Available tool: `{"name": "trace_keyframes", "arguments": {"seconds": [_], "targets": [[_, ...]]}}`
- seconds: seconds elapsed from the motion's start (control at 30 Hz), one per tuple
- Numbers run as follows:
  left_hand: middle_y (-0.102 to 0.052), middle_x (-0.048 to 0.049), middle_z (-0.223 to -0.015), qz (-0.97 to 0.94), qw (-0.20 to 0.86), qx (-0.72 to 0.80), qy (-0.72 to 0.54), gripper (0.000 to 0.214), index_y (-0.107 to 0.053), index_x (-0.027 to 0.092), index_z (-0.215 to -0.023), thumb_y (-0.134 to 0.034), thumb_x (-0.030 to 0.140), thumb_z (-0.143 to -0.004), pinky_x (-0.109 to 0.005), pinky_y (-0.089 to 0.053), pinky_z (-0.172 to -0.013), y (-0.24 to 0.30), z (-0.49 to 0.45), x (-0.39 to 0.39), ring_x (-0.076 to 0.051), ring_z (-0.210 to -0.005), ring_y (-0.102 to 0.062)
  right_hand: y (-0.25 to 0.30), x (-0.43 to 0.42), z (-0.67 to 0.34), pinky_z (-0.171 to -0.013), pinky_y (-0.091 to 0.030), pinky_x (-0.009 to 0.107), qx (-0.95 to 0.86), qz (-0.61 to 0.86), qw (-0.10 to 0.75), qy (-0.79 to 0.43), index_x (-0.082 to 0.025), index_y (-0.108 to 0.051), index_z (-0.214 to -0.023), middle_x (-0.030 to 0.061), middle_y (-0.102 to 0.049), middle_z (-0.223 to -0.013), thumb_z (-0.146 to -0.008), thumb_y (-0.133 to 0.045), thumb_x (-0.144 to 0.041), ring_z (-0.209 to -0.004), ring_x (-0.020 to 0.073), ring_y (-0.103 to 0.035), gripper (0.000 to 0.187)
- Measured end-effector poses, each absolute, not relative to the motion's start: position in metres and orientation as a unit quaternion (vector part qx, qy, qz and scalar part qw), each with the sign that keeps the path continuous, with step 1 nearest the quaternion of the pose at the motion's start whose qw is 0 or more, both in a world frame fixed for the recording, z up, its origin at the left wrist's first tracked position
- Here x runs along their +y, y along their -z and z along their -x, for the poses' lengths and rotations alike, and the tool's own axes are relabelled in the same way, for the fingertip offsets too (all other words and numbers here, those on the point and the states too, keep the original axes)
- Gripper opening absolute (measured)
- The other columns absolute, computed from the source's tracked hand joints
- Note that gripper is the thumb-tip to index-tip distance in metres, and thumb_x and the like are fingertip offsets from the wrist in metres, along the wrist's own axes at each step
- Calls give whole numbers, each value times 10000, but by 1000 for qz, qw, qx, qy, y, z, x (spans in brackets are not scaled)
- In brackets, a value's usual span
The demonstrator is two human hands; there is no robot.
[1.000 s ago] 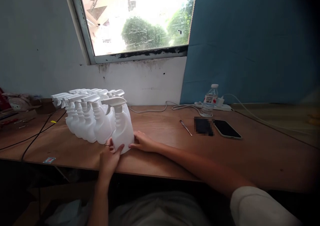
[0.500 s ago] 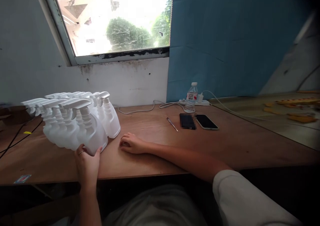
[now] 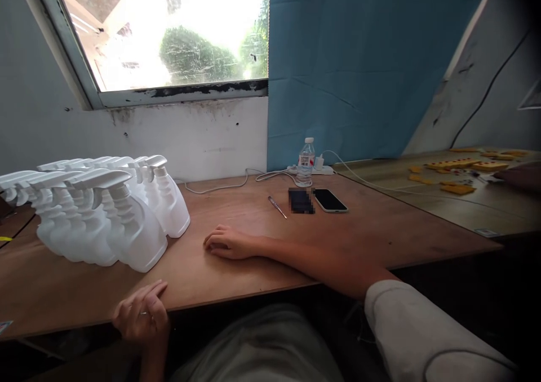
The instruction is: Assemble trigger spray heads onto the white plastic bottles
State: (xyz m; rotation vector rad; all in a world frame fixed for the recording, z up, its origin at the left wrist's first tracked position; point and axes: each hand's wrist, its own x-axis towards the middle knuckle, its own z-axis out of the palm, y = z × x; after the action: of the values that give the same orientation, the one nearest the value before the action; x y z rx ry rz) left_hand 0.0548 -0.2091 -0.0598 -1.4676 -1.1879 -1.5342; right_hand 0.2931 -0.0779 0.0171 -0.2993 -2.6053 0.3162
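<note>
Rows of white spray bottles [image 3: 141, 232] with trigger heads stand packed together on the left of the wooden table [image 3: 236, 201]. My left hand [image 3: 143, 314] is at the table's front edge, just in front of the bottles and apart from them. It holds nothing; its index finger stretches forward while other fingers bend loosely. My right hand [image 3: 228, 242] rests palm down on the tabletop, right of the bottles, with its fingers relaxed, slightly bent and nothing visible in them.
A small screwdriver [image 3: 278, 207], a dark pixelated item [image 3: 301, 200] and a phone [image 3: 331, 200] lie toward the back. Behind them stand a water bottle [image 3: 305, 162] and a power strip [image 3: 323, 170] with white cables. Yellow pieces [image 3: 456, 187] lie on another table at right.
My left hand has let go of the nearest spray bottle and drawn back to the table edge. The view has shifted right; my right hand stays resting on the table.
</note>
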Motion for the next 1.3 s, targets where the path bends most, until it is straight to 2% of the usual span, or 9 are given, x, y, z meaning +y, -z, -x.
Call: {"name": "trace_keyframes", "arguments": {"seconds": [0.2,0.6,0.97,1.3], "targets": [[-735,-52,-765,548,374,-479,574,323,-732,193,-795,-430,204,-910,-362,-395,-862,67,-53,-207,-180,-742,-642,-15,-76,-287,-928,-404,332,-956,122,247,-103,-174,-627,-1003,79,-658,-1039,-920,-502,-196,-998,191,-518,152],[-732,-58,-781,548,367,-487,572,316,-724,192,-838,-419,200,-918,-372,-372,-880,65,-58,-210,-187,-781,-641,-17,-78,-288,-926,-412,330,-953,115,257,-109,-166,-622,-986,79,-660,-1016,-913,-509,-183,-990,185,-520,136],[-738,-40,-751,537,374,-492,575,345,-720,196,-741,-416,212,-903,-350,-391,-837,61,-60,-210,-176,-730,-650,-19,-79,-287,-930,-412,339,-952,125,252,-118,-169,-621,-987,81,-656,-1022,-908,-513,-175,-1004,188,-522,134],[-734,-45,-745,543,377,-483,574,344,-721,197,-757,-418,229,-917,-342,-401,-809,61,-60,-210,-174,-717,-648,-20,-80,-287,-928,-412,340,-953,125,250,-116,-167,-625,-987,84,-657,-1018,-909,-512,-173,-993,189,-523,138]]}}
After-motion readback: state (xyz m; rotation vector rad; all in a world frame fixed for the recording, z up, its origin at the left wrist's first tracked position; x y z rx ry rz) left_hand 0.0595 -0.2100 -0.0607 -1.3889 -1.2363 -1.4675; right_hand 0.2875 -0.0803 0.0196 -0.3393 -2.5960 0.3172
